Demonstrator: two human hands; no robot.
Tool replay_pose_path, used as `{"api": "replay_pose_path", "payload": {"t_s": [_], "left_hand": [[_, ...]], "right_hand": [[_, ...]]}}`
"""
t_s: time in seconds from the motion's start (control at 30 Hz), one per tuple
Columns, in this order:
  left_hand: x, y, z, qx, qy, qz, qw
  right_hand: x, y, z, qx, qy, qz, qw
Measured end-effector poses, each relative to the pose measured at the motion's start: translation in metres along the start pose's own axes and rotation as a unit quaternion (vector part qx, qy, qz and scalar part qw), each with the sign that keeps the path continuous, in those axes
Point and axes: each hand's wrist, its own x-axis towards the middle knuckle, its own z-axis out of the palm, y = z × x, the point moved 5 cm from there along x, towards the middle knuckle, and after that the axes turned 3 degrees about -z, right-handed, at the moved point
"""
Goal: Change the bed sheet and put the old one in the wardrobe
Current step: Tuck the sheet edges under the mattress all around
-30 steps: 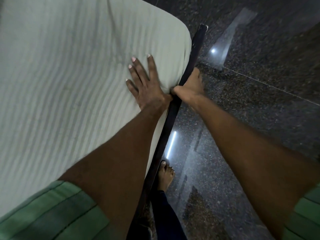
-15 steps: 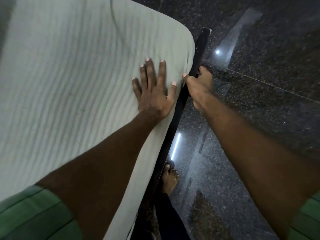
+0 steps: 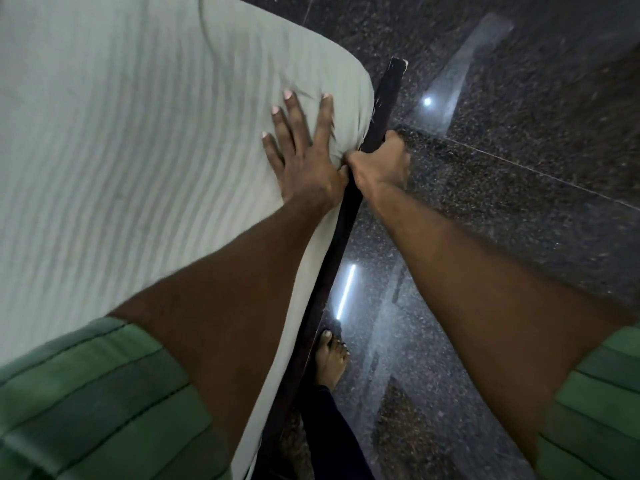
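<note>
A pale green striped bed sheet (image 3: 138,150) covers the mattress and fills the left of the view. My left hand (image 3: 301,154) presses flat on it near the mattress corner, fingers spread. Right beside it, my right hand (image 3: 381,164) lies over the dark wooden bed frame rail (image 3: 381,109) with its fingers curled, pinching the sheet's edge where small creases gather. Its fingertips are hidden behind the rail. No wardrobe or second sheet is in view.
A polished dark granite floor (image 3: 519,237) lies to the right of the bed, with light reflections on it. My bare foot (image 3: 332,358) stands close to the rail near the bottom. The rail's end (image 3: 398,64) juts past the mattress corner.
My left hand slid slightly back from the corner and stays flat. My right hand moved back along the rail, nearer my left hand, and closed at the sheet's edge.
</note>
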Motion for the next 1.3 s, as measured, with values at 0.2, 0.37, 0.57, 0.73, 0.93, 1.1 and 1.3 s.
{"api": "replay_pose_path", "payload": {"t_s": [0.2,0.37,0.57,0.73,0.93,1.1,1.3], "left_hand": [[0.009,-0.002,0.0,0.001,-0.1,0.005,0.995],[-0.038,-0.024,-0.022,-0.01,-0.129,0.08,0.988],[-0.114,-0.081,-0.079,-0.01,-0.106,0.086,0.991],[-0.175,-0.182,-0.119,0.047,-0.123,0.064,0.989],[-0.289,-0.31,-0.206,0.036,-0.118,0.048,0.991],[-0.342,-0.388,-0.33,0.023,-0.117,0.044,0.992],[-0.399,-0.445,-0.459,0.0,-0.127,0.023,0.992]], "right_hand": [[-0.002,0.0,-0.007,-0.074,-0.023,-0.009,0.997],[-0.058,-0.015,-0.021,-0.223,0.031,-0.211,0.951],[-0.179,-0.034,0.011,-0.317,-0.061,-0.357,0.876],[-0.288,-0.029,0.053,-0.328,-0.135,-0.321,0.878],[-0.444,-0.023,0.085,-0.314,-0.14,-0.254,0.904],[-0.591,-0.094,0.115,-0.255,-0.154,-0.2,0.933],[-0.716,-0.183,0.122,-0.205,-0.173,-0.17,0.948]]}}
